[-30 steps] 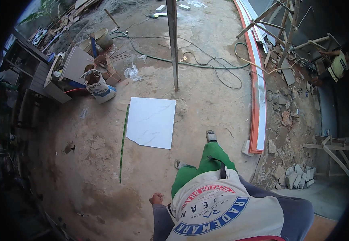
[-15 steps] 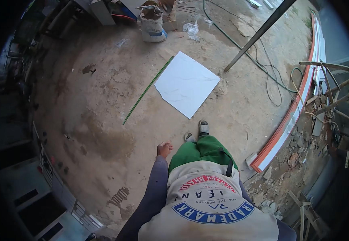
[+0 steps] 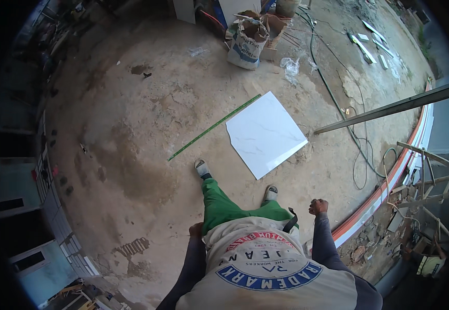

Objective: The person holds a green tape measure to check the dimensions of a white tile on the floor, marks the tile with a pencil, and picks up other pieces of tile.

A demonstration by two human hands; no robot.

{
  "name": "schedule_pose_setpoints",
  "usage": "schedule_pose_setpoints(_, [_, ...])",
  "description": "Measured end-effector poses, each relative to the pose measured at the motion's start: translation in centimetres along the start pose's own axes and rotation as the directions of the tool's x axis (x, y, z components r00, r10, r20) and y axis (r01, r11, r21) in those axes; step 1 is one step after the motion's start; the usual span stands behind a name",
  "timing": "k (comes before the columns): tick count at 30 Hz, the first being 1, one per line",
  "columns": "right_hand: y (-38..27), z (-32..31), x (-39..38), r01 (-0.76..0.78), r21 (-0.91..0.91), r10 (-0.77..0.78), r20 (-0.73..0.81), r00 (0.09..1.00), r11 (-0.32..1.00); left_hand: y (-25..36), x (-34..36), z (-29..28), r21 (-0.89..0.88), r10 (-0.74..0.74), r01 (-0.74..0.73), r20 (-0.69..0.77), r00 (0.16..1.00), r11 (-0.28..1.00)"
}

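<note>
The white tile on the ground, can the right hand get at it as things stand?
Probably not yet: the right hand hangs empty at hip height, the white tile lies flat ahead of the feet. Nothing blocks it.

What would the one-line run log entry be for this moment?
left hand: empty, at hip | right hand: empty, at side | nearest: white tile on floor by feet | beside tile: green ruler | behind: cement bag

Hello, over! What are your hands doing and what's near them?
Both hands empty: left hand, right hand. White tile ahead on the ground. Green ruler beside it.
</note>
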State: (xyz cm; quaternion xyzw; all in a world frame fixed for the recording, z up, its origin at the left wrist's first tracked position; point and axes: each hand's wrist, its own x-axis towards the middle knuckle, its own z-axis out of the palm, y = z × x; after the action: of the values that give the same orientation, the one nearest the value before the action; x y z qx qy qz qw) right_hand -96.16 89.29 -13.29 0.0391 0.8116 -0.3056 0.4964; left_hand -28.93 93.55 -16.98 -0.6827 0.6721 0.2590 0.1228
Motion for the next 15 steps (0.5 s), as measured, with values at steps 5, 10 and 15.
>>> schedule_pose_setpoints(5, [-0.8, 13.8, -2.6, -0.099, -0.336, 0.069, -0.100, 0.993, 0.937, -5.4, 4.6, -1.0, -0.312, -0.225, 0.304, 0.264, 0.938, 0.900])
schedule_pose_setpoints(10, [1.2, 28.3, -1.0, 0.057, -0.780, -0.166, -0.061, 0.984, 0.623, -14.6, 13.6, -9.2, -0.140, 0.072, -0.087, -0.113, 0.991, 0.986])
schedule_pose_setpoints(15, [-3.5, 35.7, -1.8, 0.333, -0.850, -0.329, 0.203, 0.922, 0.409, -21.7, 26.9, -22.6, -0.828, -0.547, 0.546, 0.516, 0.659, -0.123])
